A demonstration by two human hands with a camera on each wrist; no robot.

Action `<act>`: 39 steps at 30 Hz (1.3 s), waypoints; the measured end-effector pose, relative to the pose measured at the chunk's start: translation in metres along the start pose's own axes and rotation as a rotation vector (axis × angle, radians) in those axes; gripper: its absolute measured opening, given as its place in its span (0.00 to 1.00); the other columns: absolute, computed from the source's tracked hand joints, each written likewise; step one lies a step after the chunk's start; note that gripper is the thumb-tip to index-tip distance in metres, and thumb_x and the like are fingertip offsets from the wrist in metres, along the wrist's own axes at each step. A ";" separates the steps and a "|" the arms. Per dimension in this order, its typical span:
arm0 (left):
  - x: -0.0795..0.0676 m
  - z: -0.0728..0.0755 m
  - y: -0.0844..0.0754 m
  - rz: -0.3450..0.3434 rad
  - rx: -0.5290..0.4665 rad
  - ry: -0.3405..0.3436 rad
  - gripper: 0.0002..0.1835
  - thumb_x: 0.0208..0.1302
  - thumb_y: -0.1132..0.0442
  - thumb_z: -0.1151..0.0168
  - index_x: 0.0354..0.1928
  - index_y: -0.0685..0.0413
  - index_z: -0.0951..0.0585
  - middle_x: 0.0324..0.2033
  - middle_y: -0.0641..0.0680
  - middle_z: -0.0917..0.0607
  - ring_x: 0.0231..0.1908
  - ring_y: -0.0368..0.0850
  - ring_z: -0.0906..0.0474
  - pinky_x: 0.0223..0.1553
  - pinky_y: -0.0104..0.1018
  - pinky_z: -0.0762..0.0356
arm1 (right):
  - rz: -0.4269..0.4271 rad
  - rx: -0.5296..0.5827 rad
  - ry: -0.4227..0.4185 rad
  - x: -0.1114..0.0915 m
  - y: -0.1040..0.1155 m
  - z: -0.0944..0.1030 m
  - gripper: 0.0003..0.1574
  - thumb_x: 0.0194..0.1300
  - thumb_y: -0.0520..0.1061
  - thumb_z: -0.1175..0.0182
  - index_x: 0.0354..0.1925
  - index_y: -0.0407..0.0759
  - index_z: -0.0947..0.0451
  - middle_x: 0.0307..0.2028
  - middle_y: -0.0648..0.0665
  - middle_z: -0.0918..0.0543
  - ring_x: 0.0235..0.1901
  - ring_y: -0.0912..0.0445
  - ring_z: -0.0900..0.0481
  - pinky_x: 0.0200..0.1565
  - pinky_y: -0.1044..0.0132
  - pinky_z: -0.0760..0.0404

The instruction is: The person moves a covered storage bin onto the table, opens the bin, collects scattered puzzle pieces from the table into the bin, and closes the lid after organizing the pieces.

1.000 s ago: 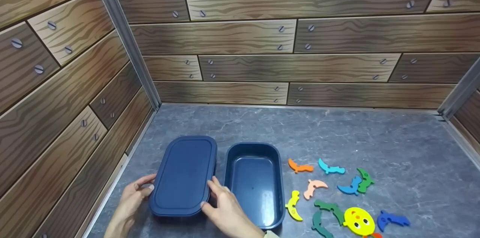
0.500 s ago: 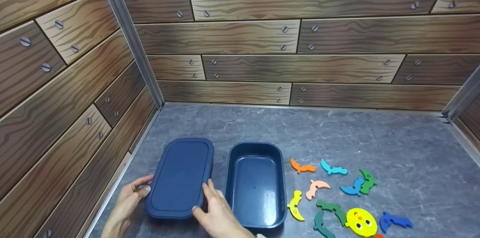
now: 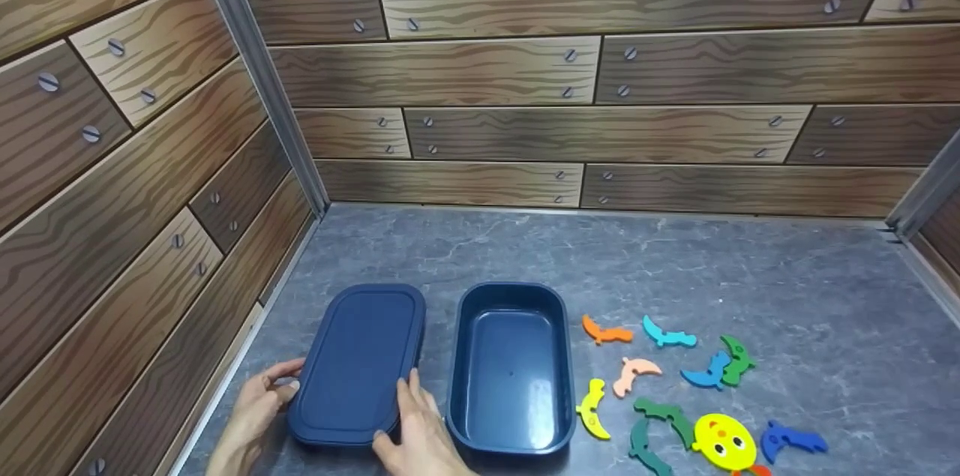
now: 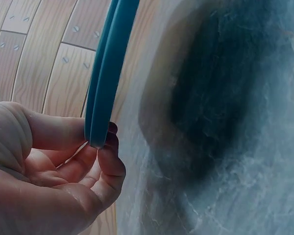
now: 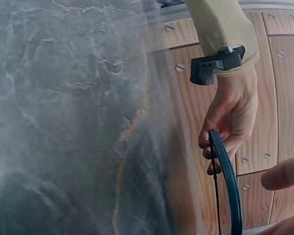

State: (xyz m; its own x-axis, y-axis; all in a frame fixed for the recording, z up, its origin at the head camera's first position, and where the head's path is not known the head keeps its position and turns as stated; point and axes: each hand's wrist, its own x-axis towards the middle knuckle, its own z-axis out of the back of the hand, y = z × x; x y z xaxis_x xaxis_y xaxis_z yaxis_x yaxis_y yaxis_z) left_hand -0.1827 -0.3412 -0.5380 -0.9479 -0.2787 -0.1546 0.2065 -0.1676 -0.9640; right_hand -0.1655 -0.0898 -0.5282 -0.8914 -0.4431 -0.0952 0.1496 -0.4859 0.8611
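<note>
A dark blue lid (image 3: 358, 363), rectangular with rounded corners, is held level over the left of the table. My left hand (image 3: 256, 408) pinches its left edge between thumb and fingers, which the left wrist view shows edge-on above a dark shadow. On the opposite side, my right hand (image 3: 420, 423) holds the right edge near the close corner, fingertips and thumb at the rim. In the right wrist view, the thumb (image 5: 284, 175) shows at the lower right, while the other fingers are mostly hidden. A matching deep box (image 3: 568, 393), with nothing in it, stands just right of that hand.
Right of the box lie several flat curved toy pieces, among them an orange piece (image 3: 606, 331), a yellow piece (image 3: 593, 410) and a dark blue piece (image 3: 793, 437). A yellow chick-face piece (image 3: 724, 442) lies among them. Wood-patterned walls (image 3: 480, 71) border the grey marbled table (image 3: 525, 243).
Both hands have brought the lid lower and a little left, away from the box. The gap between lid and box has widened. The box and toy pieces have stayed put.
</note>
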 end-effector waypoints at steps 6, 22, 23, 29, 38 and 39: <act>0.005 -0.004 0.005 0.010 0.007 -0.009 0.22 0.59 0.78 0.51 0.57 0.74 0.28 0.45 0.61 0.23 0.34 0.44 0.22 0.31 0.34 0.22 | -0.045 0.002 0.006 0.005 -0.005 -0.006 0.49 0.58 0.51 0.41 0.68 0.30 0.47 0.70 0.30 0.53 0.67 0.38 0.50 0.60 0.40 0.40; 0.008 -0.013 0.016 0.009 -0.022 -0.001 0.26 0.51 0.84 0.53 0.56 0.76 0.29 0.47 0.66 0.21 0.38 0.46 0.22 0.31 0.33 0.23 | -0.074 0.039 -0.030 0.014 -0.024 -0.016 0.52 0.55 0.48 0.38 0.68 0.26 0.49 0.69 0.25 0.55 0.67 0.34 0.52 0.63 0.42 0.44; 0.008 -0.013 0.016 0.009 -0.025 -0.006 0.25 0.50 0.84 0.53 0.55 0.76 0.28 0.47 0.66 0.21 0.38 0.47 0.22 0.31 0.33 0.22 | -0.078 0.046 -0.027 0.015 -0.025 -0.016 0.52 0.55 0.47 0.37 0.68 0.26 0.49 0.69 0.25 0.56 0.66 0.34 0.52 0.63 0.42 0.44; 0.005 -0.015 0.014 -0.026 0.063 -0.020 0.22 0.50 0.84 0.52 0.51 0.76 0.24 0.44 0.66 0.19 0.36 0.46 0.23 0.31 0.30 0.25 | -0.103 0.073 -0.004 0.018 -0.027 -0.016 0.53 0.55 0.46 0.37 0.68 0.26 0.51 0.69 0.25 0.58 0.67 0.34 0.53 0.63 0.42 0.44; 0.000 -0.020 0.009 -0.135 0.348 -0.020 0.22 0.49 0.84 0.50 0.48 0.73 0.21 0.42 0.66 0.18 0.34 0.49 0.24 0.29 0.28 0.28 | -0.053 0.038 0.008 0.015 -0.028 -0.017 0.53 0.54 0.46 0.37 0.68 0.26 0.51 0.69 0.25 0.57 0.67 0.36 0.54 0.63 0.43 0.44; -0.001 -0.021 0.009 -0.138 0.363 -0.016 0.22 0.48 0.84 0.50 0.48 0.72 0.20 0.42 0.66 0.19 0.34 0.49 0.24 0.29 0.29 0.28 | -0.052 0.037 0.007 0.015 -0.029 -0.017 0.53 0.54 0.46 0.37 0.68 0.26 0.51 0.69 0.25 0.57 0.67 0.36 0.54 0.63 0.43 0.45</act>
State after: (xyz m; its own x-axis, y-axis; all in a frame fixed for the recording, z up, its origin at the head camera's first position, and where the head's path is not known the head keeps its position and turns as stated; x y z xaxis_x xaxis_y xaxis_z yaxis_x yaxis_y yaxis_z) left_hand -0.1854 -0.3225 -0.5508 -0.9695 -0.2441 -0.0229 0.1526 -0.5276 -0.8357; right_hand -0.1758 -0.0949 -0.5626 -0.8943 -0.4237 -0.1439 0.0872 -0.4805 0.8727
